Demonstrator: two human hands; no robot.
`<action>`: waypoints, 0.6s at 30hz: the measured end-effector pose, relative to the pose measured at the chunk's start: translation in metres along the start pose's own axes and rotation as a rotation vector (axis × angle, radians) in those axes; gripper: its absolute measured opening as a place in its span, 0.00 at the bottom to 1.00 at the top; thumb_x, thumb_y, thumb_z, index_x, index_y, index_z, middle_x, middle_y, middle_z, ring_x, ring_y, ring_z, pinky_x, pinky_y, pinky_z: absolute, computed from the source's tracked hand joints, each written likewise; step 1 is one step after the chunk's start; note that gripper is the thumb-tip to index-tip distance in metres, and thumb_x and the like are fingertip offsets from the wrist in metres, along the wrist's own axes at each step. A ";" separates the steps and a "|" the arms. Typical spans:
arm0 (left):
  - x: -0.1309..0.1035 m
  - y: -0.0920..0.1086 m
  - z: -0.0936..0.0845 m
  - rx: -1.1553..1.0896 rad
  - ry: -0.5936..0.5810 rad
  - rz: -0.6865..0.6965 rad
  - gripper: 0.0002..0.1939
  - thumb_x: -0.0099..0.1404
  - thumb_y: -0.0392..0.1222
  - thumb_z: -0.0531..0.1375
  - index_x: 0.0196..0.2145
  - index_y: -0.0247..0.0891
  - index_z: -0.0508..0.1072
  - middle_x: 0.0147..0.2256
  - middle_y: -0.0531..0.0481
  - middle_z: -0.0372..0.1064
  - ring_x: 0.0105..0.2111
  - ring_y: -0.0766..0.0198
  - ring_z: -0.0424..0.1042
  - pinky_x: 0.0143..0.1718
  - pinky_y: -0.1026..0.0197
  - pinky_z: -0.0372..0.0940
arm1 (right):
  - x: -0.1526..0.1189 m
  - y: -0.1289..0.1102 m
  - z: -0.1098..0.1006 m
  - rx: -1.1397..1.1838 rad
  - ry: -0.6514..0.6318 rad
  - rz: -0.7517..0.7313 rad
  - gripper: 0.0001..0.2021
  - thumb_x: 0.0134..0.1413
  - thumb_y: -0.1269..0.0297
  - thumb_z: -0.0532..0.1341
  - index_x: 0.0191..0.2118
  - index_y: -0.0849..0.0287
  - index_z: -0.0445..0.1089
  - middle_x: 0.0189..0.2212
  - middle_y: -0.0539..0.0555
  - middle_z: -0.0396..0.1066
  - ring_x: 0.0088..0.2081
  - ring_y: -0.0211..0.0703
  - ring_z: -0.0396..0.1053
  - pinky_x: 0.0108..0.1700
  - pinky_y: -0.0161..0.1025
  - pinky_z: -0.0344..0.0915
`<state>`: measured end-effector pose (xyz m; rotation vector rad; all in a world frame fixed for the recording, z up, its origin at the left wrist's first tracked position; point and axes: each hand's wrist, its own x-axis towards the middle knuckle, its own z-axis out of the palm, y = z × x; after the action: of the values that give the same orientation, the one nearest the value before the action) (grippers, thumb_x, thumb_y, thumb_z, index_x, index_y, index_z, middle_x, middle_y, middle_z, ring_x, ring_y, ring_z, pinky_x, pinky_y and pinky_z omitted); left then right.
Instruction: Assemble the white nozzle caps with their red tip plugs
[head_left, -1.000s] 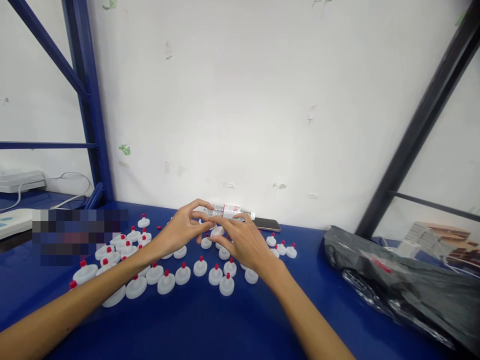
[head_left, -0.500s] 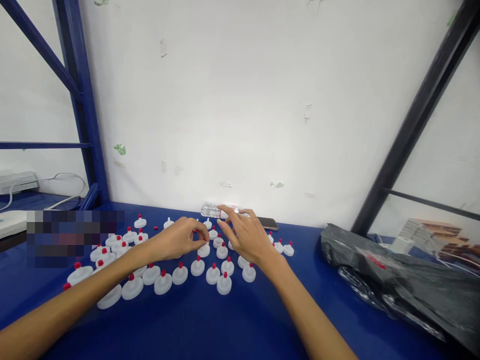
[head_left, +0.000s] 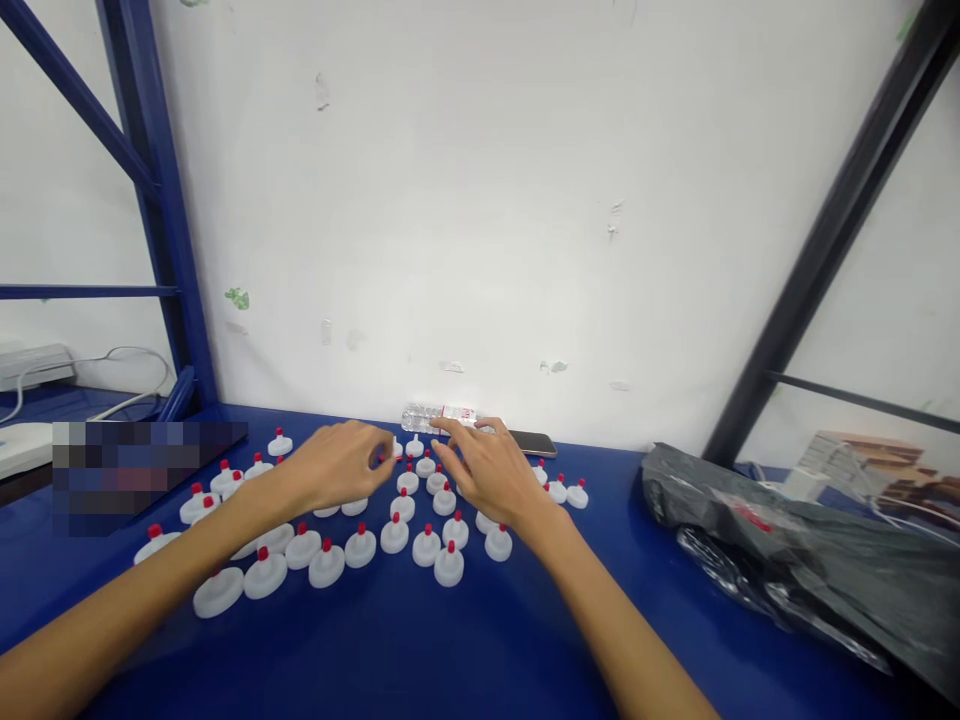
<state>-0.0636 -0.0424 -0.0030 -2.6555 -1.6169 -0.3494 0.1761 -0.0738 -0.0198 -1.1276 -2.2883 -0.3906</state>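
Many white round nozzle caps stand upright on the blue table (head_left: 420, 640), most with a small red tip, such as the front cap (head_left: 448, 568). My left hand (head_left: 337, 465) hovers over the middle of the group, thumb and forefinger curled close together. A bit of red shows by those fingers, but whether it is held cannot be made out. Just behind them stands a white cap without a red tip (head_left: 415, 447). Above the right-hand caps, my right hand (head_left: 487, 475) is open, fingers spread and holding nothing visible. Both hands hide some caps.
A clear plastic bottle (head_left: 424, 418) lies along the wall, and a phone (head_left: 534, 443) rests beside it. Grey plastic bags (head_left: 795, 560) cover the right side. A blue frame post (head_left: 169, 220) rises at left, a black post (head_left: 817, 260) at right.
My left hand has lifted off a red-tipped cap and moved left, uncovering caps in the middle. My right hand has stayed almost in place.
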 end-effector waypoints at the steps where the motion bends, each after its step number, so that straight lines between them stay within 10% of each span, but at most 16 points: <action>1: -0.001 -0.002 -0.001 0.063 0.020 -0.056 0.19 0.70 0.52 0.52 0.35 0.40 0.77 0.37 0.37 0.79 0.37 0.43 0.77 0.38 0.48 0.65 | 0.000 0.000 0.000 0.001 -0.003 -0.001 0.17 0.80 0.59 0.51 0.65 0.59 0.65 0.44 0.57 0.84 0.47 0.49 0.80 0.64 0.52 0.59; 9: -0.005 -0.016 0.009 0.176 -0.089 -0.130 0.12 0.67 0.47 0.61 0.28 0.39 0.71 0.29 0.48 0.72 0.28 0.57 0.70 0.36 0.52 0.65 | 0.000 -0.002 0.002 0.003 -0.028 -0.017 0.14 0.80 0.61 0.52 0.59 0.58 0.70 0.41 0.56 0.84 0.44 0.48 0.81 0.64 0.51 0.58; 18: 0.005 -0.001 -0.003 -0.319 0.074 0.010 0.28 0.74 0.63 0.43 0.24 0.42 0.59 0.22 0.54 0.57 0.23 0.64 0.56 0.28 0.59 0.54 | -0.003 -0.008 0.004 0.020 -0.020 -0.036 0.21 0.75 0.49 0.59 0.61 0.59 0.71 0.47 0.56 0.83 0.47 0.50 0.80 0.64 0.51 0.59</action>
<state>-0.0628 -0.0378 0.0007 -2.8288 -1.6480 -0.7558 0.1693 -0.0786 -0.0252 -1.0865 -2.3273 -0.3717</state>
